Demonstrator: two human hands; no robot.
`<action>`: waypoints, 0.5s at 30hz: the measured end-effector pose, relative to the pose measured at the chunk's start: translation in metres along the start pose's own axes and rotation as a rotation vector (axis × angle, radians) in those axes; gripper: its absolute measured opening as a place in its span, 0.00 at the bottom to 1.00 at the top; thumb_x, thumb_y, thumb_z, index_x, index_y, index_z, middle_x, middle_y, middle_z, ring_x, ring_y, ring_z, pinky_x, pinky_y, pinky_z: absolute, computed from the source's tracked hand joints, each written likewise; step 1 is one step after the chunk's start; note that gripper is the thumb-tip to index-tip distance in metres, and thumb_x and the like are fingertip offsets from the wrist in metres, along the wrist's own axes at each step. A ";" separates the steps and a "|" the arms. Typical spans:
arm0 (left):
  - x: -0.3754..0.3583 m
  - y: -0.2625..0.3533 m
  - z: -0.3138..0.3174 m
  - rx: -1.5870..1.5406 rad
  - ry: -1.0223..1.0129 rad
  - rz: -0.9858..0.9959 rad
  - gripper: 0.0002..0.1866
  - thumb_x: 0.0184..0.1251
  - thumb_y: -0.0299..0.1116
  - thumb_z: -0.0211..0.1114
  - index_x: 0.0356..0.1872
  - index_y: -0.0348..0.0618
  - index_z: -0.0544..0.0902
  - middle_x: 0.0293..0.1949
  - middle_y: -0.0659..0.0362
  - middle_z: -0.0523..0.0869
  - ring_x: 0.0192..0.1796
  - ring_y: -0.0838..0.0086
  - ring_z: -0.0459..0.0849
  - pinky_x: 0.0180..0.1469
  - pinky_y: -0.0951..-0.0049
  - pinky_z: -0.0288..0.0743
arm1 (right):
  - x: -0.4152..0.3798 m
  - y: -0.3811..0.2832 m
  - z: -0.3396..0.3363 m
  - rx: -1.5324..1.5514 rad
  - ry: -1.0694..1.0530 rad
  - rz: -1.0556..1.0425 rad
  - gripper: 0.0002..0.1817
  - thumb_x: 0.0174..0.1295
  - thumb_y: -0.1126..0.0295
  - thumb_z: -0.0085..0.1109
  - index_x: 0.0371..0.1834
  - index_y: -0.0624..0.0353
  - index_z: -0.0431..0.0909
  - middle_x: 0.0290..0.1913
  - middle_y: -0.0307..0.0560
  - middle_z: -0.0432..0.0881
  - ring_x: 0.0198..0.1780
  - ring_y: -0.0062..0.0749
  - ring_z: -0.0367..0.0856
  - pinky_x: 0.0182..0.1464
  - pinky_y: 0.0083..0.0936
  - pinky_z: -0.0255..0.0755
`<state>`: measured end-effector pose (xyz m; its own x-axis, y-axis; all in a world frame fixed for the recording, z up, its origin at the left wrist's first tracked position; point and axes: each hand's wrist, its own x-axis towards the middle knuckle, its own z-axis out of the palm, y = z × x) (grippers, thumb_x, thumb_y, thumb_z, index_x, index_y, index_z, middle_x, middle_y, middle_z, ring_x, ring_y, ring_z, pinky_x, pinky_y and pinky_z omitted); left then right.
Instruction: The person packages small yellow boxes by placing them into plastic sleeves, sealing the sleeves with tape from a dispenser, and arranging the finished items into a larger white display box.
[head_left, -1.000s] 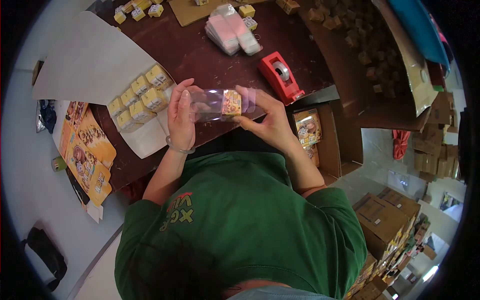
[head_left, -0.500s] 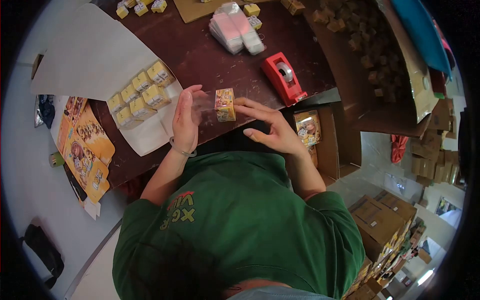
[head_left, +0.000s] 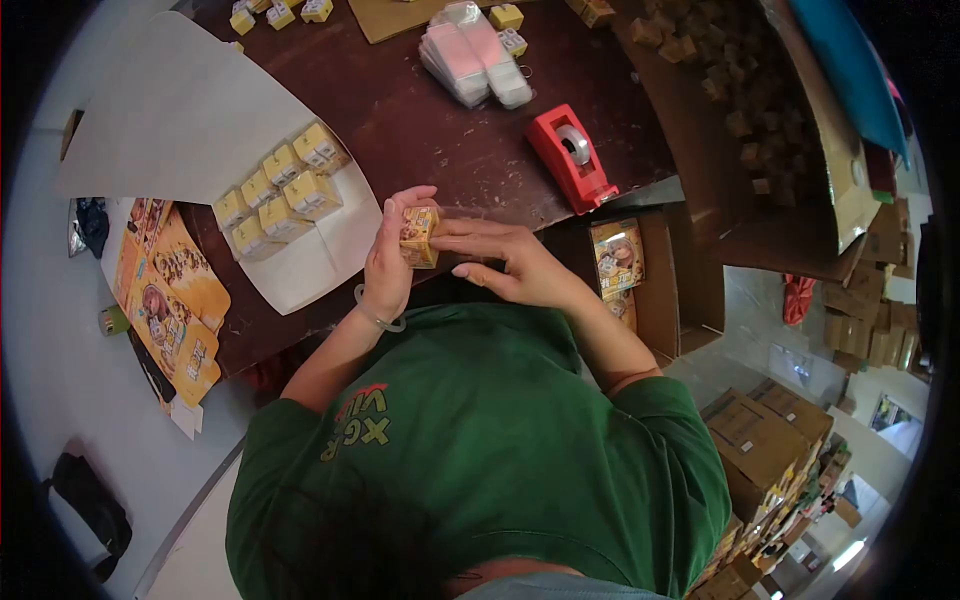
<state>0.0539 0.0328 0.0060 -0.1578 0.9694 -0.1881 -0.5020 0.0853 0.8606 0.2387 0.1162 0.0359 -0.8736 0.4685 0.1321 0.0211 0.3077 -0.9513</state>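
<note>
Dark-red desk (head_left: 395, 120): left hand (head_left: 386, 268) clamped on small yellow printed box (head_left: 420, 246); right hand (head_left: 518, 262), grip apart, touches it; overpressing might dent it.

Looks forward and steeply down from head height, over a green shirt (head_left: 540, 420) filling the lower middle, and across the near edge of the surface (head_left: 400, 110) toward a far side running out through the top. Sits close, with left grip (head_left: 390, 260) and right grip (head_left: 495, 258) near the centre, by that near edge. Takes in a very wide, round, bowed field, dark at the corners, reaching beyond the surface's right end to stacked cartons (head_left: 760, 430).
</note>
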 end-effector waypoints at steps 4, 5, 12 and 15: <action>0.003 0.009 -0.003 -0.291 -0.320 -0.356 0.33 0.80 0.42 0.53 0.78 0.42 0.54 0.67 0.53 0.74 0.68 0.69 0.73 0.70 0.70 0.66 | 0.005 -0.008 -0.049 0.106 -0.272 -0.053 0.18 0.64 0.72 0.64 0.58 0.60 0.81 0.62 0.54 0.81 0.65 0.49 0.77 0.66 0.38 0.69; 0.008 0.005 -0.011 -0.275 -0.457 -0.389 0.35 0.77 0.39 0.56 0.77 0.40 0.53 0.67 0.52 0.74 0.67 0.68 0.74 0.69 0.69 0.67 | 0.008 -0.016 -0.057 0.104 -0.353 -0.005 0.16 0.64 0.71 0.65 0.54 0.62 0.83 0.57 0.53 0.83 0.61 0.46 0.80 0.64 0.37 0.71; 0.043 -0.026 0.007 0.296 -0.145 0.094 0.40 0.57 0.18 0.69 0.72 0.41 0.63 0.57 0.54 0.77 0.62 0.68 0.78 0.66 0.68 0.71 | 0.077 0.037 -0.182 -0.475 0.432 -0.043 0.16 0.64 0.67 0.66 0.52 0.63 0.83 0.47 0.53 0.85 0.47 0.37 0.85 0.51 0.30 0.78; 0.059 -0.055 0.000 0.850 0.172 0.379 0.33 0.55 0.21 0.71 0.64 0.40 0.69 0.59 0.50 0.74 0.61 0.58 0.76 0.65 0.64 0.70 | 0.110 0.138 -0.270 -0.831 0.698 0.333 0.20 0.62 0.64 0.66 0.57 0.58 0.81 0.51 0.53 0.85 0.51 0.47 0.84 0.55 0.38 0.77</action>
<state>0.0725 0.0857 -0.0522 -0.3409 0.9253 0.1663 0.3855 -0.0237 0.9224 0.2771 0.4336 -0.0060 -0.3074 0.9089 0.2817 0.7453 0.4140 -0.5226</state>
